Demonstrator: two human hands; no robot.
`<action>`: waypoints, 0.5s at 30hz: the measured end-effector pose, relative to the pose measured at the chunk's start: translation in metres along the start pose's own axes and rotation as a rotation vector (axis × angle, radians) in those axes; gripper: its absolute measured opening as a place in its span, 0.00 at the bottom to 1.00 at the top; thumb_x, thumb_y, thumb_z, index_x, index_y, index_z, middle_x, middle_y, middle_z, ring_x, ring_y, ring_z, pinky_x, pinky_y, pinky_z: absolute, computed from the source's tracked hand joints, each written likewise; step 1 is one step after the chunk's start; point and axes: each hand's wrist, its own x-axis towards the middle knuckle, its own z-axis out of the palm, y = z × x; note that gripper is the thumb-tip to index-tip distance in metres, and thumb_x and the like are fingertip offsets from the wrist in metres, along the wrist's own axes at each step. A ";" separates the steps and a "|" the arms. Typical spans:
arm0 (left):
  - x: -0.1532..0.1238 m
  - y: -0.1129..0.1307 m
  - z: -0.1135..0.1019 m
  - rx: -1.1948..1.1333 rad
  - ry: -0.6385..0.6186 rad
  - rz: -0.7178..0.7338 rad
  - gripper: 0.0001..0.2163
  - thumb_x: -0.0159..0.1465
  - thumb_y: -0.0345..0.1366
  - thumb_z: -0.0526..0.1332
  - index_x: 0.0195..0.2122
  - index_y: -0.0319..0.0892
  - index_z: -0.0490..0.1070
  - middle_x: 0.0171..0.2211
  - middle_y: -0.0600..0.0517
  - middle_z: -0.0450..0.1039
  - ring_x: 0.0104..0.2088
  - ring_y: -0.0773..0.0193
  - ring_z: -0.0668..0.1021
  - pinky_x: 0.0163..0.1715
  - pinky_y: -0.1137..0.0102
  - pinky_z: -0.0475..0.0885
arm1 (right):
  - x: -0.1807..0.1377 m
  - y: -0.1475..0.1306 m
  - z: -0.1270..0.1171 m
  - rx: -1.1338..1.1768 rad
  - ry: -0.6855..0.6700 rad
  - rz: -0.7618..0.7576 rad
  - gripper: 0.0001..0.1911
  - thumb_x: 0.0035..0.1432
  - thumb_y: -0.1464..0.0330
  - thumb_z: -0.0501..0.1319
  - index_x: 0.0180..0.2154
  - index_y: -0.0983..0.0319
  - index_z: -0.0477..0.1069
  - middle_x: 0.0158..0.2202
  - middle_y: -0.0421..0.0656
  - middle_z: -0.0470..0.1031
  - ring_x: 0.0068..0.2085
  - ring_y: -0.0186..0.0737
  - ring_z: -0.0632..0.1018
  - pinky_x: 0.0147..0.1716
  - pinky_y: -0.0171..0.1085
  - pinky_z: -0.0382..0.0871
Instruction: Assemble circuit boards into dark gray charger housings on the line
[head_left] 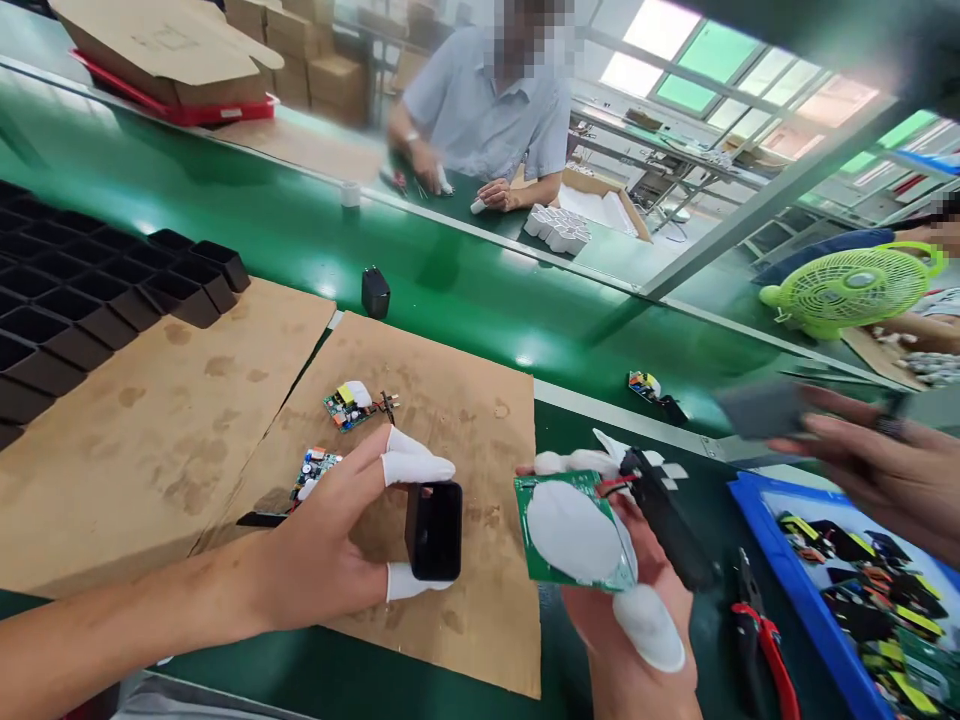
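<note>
My left hand (pixel 337 530), with white finger cots on its fingertips, grips a black plastic charger housing (pixel 436 535) whose open end faces me. In my right hand (pixel 637 590), also in white finger cots, is a green circuit board (pixel 529 535) with a large white pad on its face. Red and black wires join the board to a black plug piece (pixel 671 520) beside my fingers. Two more circuit boards (pixel 349 405) with components lie on the cardboard by my left hand, the nearer one partly hidden by it.
Rows of black housings (pixel 97 290) stand at left on cardboard (pixel 217 400). A blue tray (pixel 817 630) of circuit boards and red-handled pliers (pixel 761 640) lie at right. Another person's blurred hand (pixel 862 450) holds a dark block there. A co-worker (pixel 487 120) sits across the green bench.
</note>
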 end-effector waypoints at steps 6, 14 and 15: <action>-0.005 -0.007 -0.003 -0.045 0.041 0.021 0.29 0.67 0.35 0.79 0.65 0.55 0.71 0.54 0.48 0.77 0.54 0.55 0.81 0.54 0.62 0.81 | 0.019 0.015 -0.033 -0.178 -0.088 0.091 0.42 0.42 0.41 0.84 0.57 0.45 0.84 0.53 0.52 0.87 0.67 0.80 0.80 0.66 0.74 0.78; -0.004 -0.008 0.000 -0.066 0.077 0.051 0.25 0.69 0.32 0.77 0.63 0.50 0.73 0.56 0.44 0.80 0.55 0.54 0.83 0.55 0.62 0.82 | 0.179 0.032 -0.127 -0.331 -0.055 0.236 0.19 0.50 0.54 0.86 0.39 0.53 0.87 0.37 0.43 0.88 0.46 0.61 0.91 0.53 0.53 0.88; -0.004 -0.009 0.000 -0.055 0.077 0.058 0.24 0.69 0.32 0.77 0.63 0.50 0.73 0.57 0.44 0.80 0.56 0.54 0.83 0.56 0.61 0.82 | 0.190 0.025 -0.138 -0.331 -0.068 0.243 0.18 0.46 0.57 0.88 0.34 0.54 0.86 0.33 0.42 0.87 0.39 0.58 0.92 0.44 0.48 0.89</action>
